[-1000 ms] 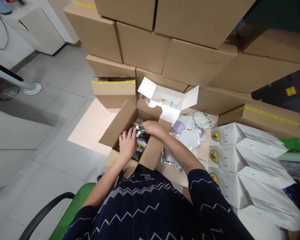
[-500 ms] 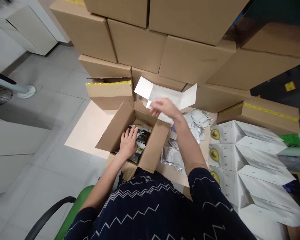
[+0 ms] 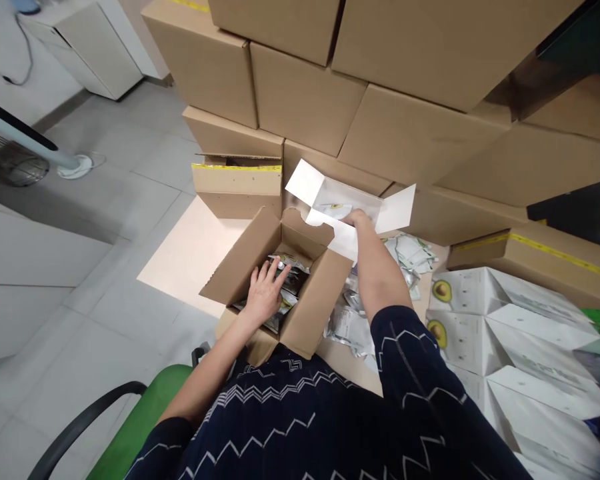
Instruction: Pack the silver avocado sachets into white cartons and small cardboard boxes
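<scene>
My left hand (image 3: 265,292) lies flat with fingers spread on the packets (image 3: 290,280) inside an open brown cardboard box (image 3: 315,303). My right hand (image 3: 359,219) reaches into an open white carton (image 3: 396,208) behind that box, where avocado-printed sachets (image 3: 336,208) lie. Its fingers point down into the carton and are partly hidden, so what they hold cannot be made out.
Stacked brown cartons (image 3: 395,133) rise behind. Loose silver sachets (image 3: 347,323) and white ones (image 3: 410,252) lie on the table. White avocado-printed cartons (image 3: 485,313) sit at the right. A green chair (image 3: 140,427) is below left. A fan base (image 3: 75,165) stands on the tiled floor.
My right hand left the brown box, rose, and went forward into the white carton. My left hand stayed on the packets.
</scene>
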Tool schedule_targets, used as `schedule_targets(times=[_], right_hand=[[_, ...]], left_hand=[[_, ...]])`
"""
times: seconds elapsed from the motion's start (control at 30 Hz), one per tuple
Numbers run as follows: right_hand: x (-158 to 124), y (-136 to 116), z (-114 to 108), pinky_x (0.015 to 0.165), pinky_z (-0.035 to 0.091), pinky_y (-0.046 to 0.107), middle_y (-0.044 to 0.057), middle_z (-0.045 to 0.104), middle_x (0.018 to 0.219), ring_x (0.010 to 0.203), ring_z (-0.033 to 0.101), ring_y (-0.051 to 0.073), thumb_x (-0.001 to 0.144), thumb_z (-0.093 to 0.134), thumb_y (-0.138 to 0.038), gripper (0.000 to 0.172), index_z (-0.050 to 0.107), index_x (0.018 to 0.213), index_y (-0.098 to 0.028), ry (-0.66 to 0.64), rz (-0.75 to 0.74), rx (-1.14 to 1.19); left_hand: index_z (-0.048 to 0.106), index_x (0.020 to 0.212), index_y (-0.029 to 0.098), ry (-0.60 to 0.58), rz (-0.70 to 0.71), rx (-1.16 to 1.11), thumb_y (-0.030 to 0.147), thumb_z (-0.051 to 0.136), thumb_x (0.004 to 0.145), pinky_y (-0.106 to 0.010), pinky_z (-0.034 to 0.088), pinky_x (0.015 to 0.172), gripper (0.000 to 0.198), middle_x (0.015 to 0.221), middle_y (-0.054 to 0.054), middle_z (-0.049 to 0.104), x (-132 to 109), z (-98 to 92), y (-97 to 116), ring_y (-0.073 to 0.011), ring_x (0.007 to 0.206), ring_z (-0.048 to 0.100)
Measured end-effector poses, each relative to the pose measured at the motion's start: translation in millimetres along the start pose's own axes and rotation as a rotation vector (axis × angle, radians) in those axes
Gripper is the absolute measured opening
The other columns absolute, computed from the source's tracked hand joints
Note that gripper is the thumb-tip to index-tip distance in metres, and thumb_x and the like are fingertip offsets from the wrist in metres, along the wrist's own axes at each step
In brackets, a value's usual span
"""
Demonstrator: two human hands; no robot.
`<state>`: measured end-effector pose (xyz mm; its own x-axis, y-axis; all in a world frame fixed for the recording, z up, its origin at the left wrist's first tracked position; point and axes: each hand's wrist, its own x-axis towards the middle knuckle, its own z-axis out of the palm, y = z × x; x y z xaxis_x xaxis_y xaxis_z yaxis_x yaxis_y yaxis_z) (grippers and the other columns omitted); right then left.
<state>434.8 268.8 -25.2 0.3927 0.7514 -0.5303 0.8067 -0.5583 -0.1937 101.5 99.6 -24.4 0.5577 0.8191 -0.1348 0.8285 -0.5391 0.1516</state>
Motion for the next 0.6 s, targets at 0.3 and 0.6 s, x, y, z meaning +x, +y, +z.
schedule_targets(times=[0.3,0.6], right_hand=[[-31,3,-18,0.084,0.047,0.026,0.01,0.07,0.109,0.095,0.062,0.02,0.092,0.049,-0.017,0.023,0.067,0.106,-0.016,0.289,-0.273,0.14],[-191,20,-77,0.09,0.051,0.038,0.006,0.068,0.113,0.108,0.062,0.023,0.105,0.028,-0.042,0.044,0.061,0.128,-0.025,0.821,-0.714,0.36]], left_hand=[[0.035,0.156,0.028,-0.005,0.01,0.019,0.012,0.055,0.079,-0.055,0.028,0.118,0.082,0.166,-0.009,0.025,1,-0.4,0,-0.0347,0.147,0.033],[0.035,0.156,0.026,0.0,0.02,0.03,0.014,0.054,0.079,-0.057,0.028,0.117,0.08,0.166,-0.012,0.024,3,1.5,0,-0.0359,0.145,0.036]])
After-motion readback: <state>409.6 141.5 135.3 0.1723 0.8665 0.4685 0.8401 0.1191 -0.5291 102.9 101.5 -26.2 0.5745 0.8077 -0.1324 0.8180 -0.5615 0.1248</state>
